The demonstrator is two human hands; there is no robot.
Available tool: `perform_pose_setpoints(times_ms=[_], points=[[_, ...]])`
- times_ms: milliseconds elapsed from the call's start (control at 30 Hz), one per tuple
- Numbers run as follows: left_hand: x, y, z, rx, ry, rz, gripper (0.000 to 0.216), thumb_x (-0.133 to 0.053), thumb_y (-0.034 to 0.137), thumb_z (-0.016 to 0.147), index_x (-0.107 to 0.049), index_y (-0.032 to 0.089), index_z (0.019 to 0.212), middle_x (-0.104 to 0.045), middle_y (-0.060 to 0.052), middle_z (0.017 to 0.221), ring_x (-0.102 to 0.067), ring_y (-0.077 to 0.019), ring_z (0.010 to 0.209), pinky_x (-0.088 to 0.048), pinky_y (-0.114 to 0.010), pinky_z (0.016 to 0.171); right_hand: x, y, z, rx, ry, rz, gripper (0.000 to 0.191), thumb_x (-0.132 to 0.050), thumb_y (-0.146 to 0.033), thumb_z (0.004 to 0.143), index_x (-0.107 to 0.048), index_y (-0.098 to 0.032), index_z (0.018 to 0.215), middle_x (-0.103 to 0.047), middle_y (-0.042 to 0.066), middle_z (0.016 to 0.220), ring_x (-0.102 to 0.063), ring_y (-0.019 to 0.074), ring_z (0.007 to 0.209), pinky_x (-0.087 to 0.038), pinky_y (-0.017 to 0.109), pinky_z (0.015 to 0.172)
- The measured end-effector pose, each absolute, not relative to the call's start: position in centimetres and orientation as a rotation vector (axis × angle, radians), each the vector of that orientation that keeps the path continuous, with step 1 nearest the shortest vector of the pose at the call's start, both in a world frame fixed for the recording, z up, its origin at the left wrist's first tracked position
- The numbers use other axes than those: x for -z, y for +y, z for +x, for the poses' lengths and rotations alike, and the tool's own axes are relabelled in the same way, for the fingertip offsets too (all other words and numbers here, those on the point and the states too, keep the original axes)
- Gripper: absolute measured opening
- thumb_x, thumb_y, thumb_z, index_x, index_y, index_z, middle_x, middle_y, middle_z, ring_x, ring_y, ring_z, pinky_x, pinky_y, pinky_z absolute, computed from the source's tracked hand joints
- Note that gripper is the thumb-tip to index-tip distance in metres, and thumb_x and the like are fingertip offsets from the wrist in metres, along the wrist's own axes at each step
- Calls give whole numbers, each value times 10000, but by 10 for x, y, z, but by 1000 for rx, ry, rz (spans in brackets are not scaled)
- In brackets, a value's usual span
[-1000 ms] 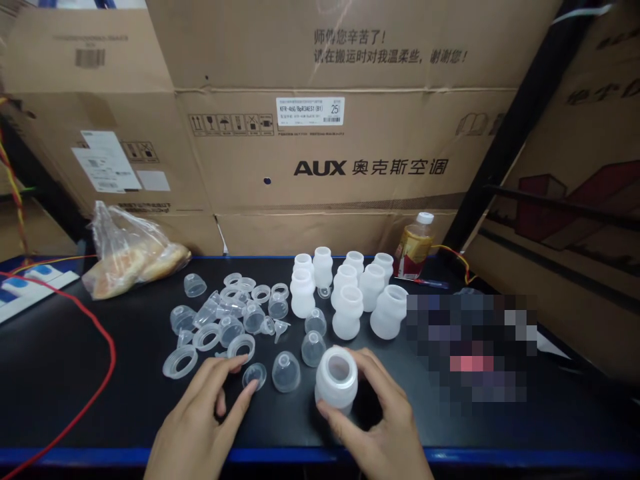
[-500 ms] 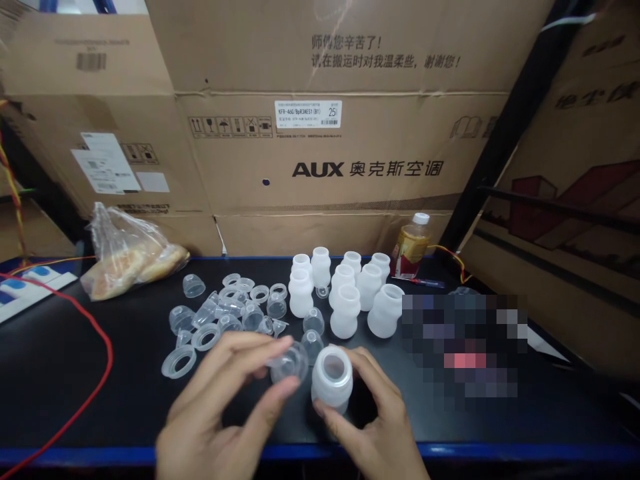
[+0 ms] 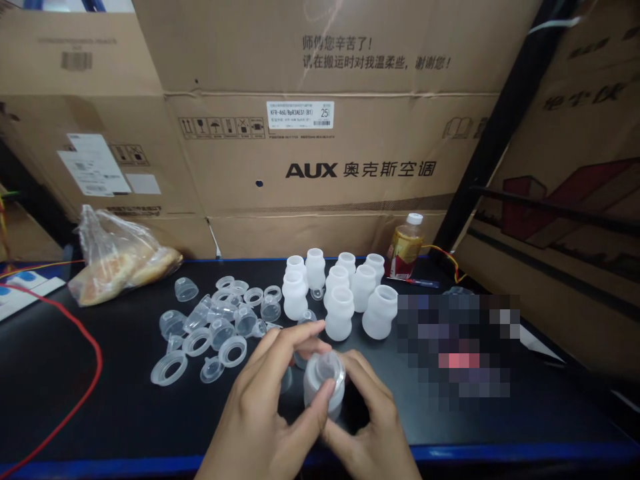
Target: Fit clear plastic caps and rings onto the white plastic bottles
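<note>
Right hand (image 3: 373, 427) grips the bottle (image 3: 324, 395) at table's (image 3: 100, 400) six o'clock; left hand (image 3: 265, 413) pinches a clear nipple (image 3: 330, 367), seemingly on its mouth. Off-centre pressure could fold the nipple.

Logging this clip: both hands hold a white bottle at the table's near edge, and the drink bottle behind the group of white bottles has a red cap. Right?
Not quite. In the head view the drink bottle has a white cap, not red. The left hand and right hand do hold a white bottle near the table edge.

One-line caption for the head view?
Both hands press a clear dome cap onto a white bottle beside loose parts.
</note>
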State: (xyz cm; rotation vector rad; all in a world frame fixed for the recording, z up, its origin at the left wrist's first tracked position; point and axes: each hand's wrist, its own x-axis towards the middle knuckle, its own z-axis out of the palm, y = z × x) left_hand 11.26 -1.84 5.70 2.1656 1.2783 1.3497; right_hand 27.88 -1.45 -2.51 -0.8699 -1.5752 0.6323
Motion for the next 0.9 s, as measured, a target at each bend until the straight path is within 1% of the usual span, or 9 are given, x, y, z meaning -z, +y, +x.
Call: perform_pose_setpoints(times_ms=[133, 300, 433, 533, 633, 700, 800, 900], points=[[-62, -19, 113, -1378, 1308, 2198, 512, -672, 230, 1000, -584, 454, 1452, -826, 68, 1104, -804, -184, 1046, -614, -379, 1025, 23, -15, 279, -641, -1579, -869, 602, -721, -56, 874, -702, -365, 1390, -743, -15, 1111, -698, 227, 1000, -548, 316, 878], [-58, -16, 113, -1333, 1301, 2241, 564, -623, 192, 994, -553, 437, 1497, -798, 43, 1151, -782, -185, 1079, -606, -382, 992, 23, -15, 280, -620, -1589, -900, 557, -713, -72, 888, -714, -333, 1379, -753, 14, 1106, -709, 247, 992, -564, 335, 860], [-57, -14, 112, -1337, 1286, 2202, 558, -646, 205, 1000, -556, 450, 1494, -810, 53, 1158, -798, -182, 1098, -598, -382, 1048, 23, -15, 280, -625, -1592, -885, 618, -712, -61, 892, -687, -387, 1416, -748, -13, 1117, -700, 231, 1006, -552, 323, 877], [-59, -15, 112, -1345, 1256, 2194, 544, -661, 214, 1005, -572, 460, 1481, -820, 68, 1149, -805, -166, 1095, -600, -350, 1056, 23, -14, 280, -627, -1578, -885, 612, -707, -72, 901, -681, -410, 1411, -740, -31, 1111, -692, 216, 1000, -539, 307, 874], [-60, -16, 114, -1365, 1231, 2208, 557, -655, 182, 1000, -575, 460, 1476, -821, 82, 1160, -799, -136, 1103, -594, -298, 1063, 23, -14, 279, -625, -1574, -887, 618, -705, -74, 896, -682, -415, 1411, -734, -39, 1102, -688, 207, 993, -535, 298, 874], [-60, -16, 115, -1380, 1228, 2230, 553, -638, 154, 1002, -586, 440, 1472, -819, 72, 1172, -793, -135, 1107, -590, -294, 1065, 23, -14, 279, -623, -1576, -887, 618, -711, -72, 885, -692, -401, 1408, -730, -33, 1093, -687, 210, 989, -538, 300, 875], [-59, -16, 115, -1378, 1237, 2258, 527, -622, 153, 996, -610, 401, 1461, -812, 37, 1166, -795, -160, 1086, -608, -317, 1024, 23, -15, 279, -615, -1582, -891, 566, -716, -82, 882, -719, -346, 1383, -723, -2, 1064, -691, 232, 968, -544, 324, 846], [-58, -16, 114, -1377, 1229, 2250, 520, -619, 166, 985, -609, 410, 1445, -806, 43, 1150, -793, -145, 1067, -614, -290, 1002, 22, -15, 278, -604, -1587, -892, 533, -712, -96, 897, -724, -338, 1373, -720, 3, 1046, -690, 237, 949, -540, 329, 823]])
